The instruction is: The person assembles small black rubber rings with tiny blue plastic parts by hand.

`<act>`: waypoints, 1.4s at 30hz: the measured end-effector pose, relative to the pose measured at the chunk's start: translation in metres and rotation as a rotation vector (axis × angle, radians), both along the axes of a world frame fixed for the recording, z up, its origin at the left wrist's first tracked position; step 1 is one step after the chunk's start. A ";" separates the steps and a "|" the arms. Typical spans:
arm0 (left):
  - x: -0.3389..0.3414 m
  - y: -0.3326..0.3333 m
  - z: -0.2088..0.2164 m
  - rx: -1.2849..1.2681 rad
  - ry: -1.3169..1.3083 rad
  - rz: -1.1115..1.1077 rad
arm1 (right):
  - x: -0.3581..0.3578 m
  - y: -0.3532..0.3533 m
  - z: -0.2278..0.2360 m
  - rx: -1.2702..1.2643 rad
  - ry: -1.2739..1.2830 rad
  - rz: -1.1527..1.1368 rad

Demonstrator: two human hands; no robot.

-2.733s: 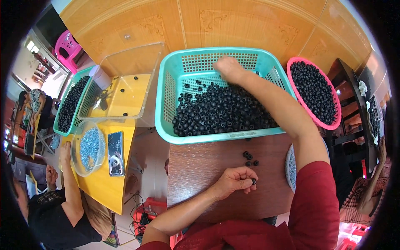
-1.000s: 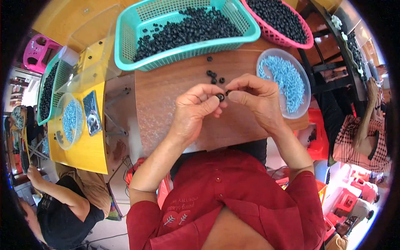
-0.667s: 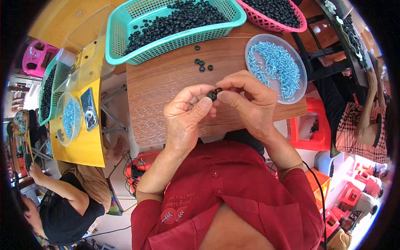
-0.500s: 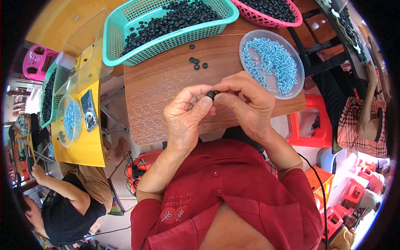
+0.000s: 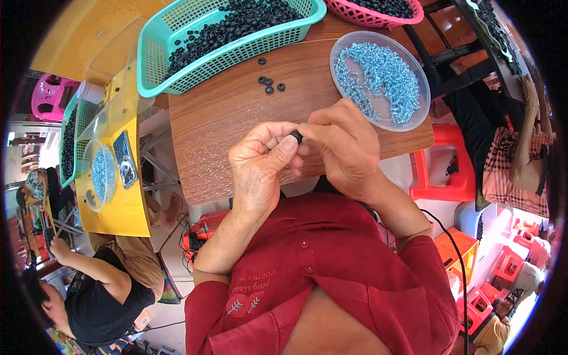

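Observation:
My left hand (image 5: pixel 260 155) pinches a small black round piece (image 5: pixel 295 137) between thumb and forefinger, above the wooden table. Close against it is my right hand (image 5: pixel 346 145), its thumb and forefinger pressed together at the piece's edge; what they grip is too small to make out. Several loose black pieces (image 5: pixel 269 90), rounded and apparently with a hole in the middle, lie on the table beyond my hands. To the right of them a clear round dish (image 5: pixel 423 97) holds a heap of tiny shiny light-blue pieces (image 5: pixel 378 71).
A turquoise basket (image 5: pixel 236 59) full of black pieces stands at the far left of the wooden table (image 5: pixel 219 136), with a pink basket (image 5: pixel 378 21) at the far right. A co-worker (image 5: pixel 100 296) sits by a yellow table (image 5: pixel 112 219) at left. Red stools (image 5: pixel 441 163) stand at right.
My right fingertips have shifted slightly left and off the front of the black piece, showing it more plainly in my left hand. The whole view has shifted a little.

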State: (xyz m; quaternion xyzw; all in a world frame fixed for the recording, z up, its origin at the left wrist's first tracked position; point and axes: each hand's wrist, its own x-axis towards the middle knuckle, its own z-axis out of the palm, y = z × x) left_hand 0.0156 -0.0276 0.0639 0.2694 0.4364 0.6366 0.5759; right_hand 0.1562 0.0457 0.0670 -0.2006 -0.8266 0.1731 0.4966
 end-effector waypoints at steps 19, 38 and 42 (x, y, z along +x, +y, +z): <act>0.000 0.007 -0.005 -0.079 -0.100 -0.010 | 0.005 -0.002 -0.010 -0.317 0.049 0.061; 0.006 0.008 -0.001 -0.061 -0.065 0.036 | -0.003 0.009 -0.013 0.062 -0.154 -0.011; 0.006 0.007 0.002 -0.050 -0.048 -0.095 | -0.002 0.014 -0.020 0.050 -0.126 0.004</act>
